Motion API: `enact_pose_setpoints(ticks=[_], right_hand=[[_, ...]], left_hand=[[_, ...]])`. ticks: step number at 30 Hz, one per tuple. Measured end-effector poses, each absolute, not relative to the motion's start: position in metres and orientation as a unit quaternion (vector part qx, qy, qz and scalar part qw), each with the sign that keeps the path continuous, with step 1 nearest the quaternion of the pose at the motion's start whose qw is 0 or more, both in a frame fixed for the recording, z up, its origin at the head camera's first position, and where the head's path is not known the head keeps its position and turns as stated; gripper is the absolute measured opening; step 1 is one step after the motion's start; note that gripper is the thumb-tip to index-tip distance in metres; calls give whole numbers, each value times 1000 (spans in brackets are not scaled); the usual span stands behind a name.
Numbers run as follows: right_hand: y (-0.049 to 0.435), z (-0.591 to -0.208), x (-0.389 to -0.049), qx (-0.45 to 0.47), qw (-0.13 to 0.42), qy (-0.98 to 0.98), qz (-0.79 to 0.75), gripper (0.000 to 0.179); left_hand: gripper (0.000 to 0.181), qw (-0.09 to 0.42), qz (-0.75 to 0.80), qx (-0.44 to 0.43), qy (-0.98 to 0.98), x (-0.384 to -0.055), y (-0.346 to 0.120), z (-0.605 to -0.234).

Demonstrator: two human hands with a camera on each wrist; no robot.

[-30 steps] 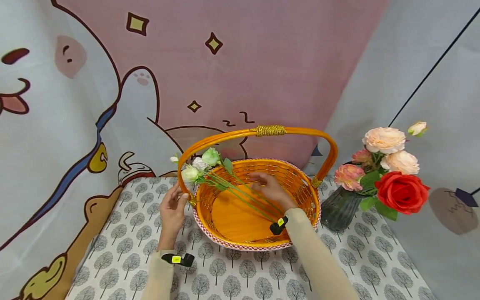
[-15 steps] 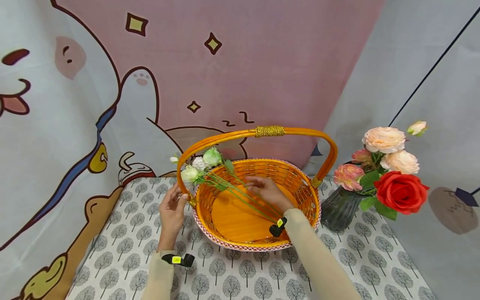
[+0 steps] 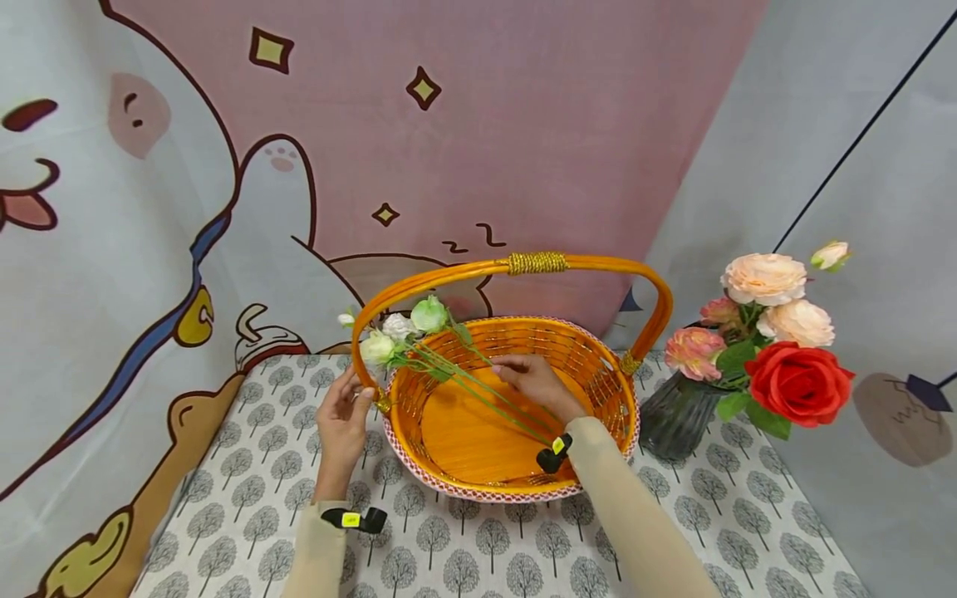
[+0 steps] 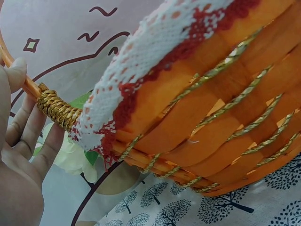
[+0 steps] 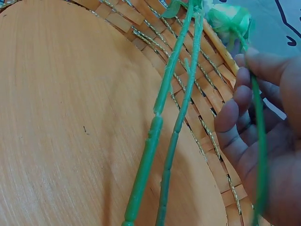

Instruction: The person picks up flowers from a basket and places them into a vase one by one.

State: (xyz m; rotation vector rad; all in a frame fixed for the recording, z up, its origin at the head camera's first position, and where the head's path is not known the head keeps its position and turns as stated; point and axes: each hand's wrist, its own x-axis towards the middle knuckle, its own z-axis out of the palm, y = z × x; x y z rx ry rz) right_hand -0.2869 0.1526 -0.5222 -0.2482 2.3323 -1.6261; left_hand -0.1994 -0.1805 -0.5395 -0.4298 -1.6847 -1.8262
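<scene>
An orange woven basket with a tall arched handle stands on the table. My left hand holds the handle's left foot, thumb on one side and fingers behind, just above the gold cord wrapping. Inside the basket's arch, my right hand pinches a thin green stem between thumb and fingers. That stem leads to a pale green artificial flower. A cream flower and a white flower lean over the left rim, their stems slanting across the basket floor.
Right of the basket stands a dark glass vase with a red rose and several peach and pink flowers. A tree-print cloth covers the table. A cartoon-printed curtain hangs behind.
My right hand has moved slightly left and its fingers have come together on the green flower's stem. That flower has shifted a little to the right. My left hand stays on the handle.
</scene>
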Motion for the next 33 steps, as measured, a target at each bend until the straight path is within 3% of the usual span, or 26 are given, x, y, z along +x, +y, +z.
enact_pose_setpoints(ticks=[8,18,28,33], right_hand=[[154,-521,-289,-115,109,786,-597,29],[158,-517,-289,-88,87,776,-619,25],[158,-510,-284,-87,112,763,-631,33],[159,-509,-282,-106,80,794,-593,29]], left_hand=[[45,301,-695,-158,-634,-198,-180,-539],[45,291,-692,-139,-645,-197,-181,-540],[45,304,-692,-166,-633,-197,-183,-539],[46,313,-698,-185,-616,-198,-180,-539]])
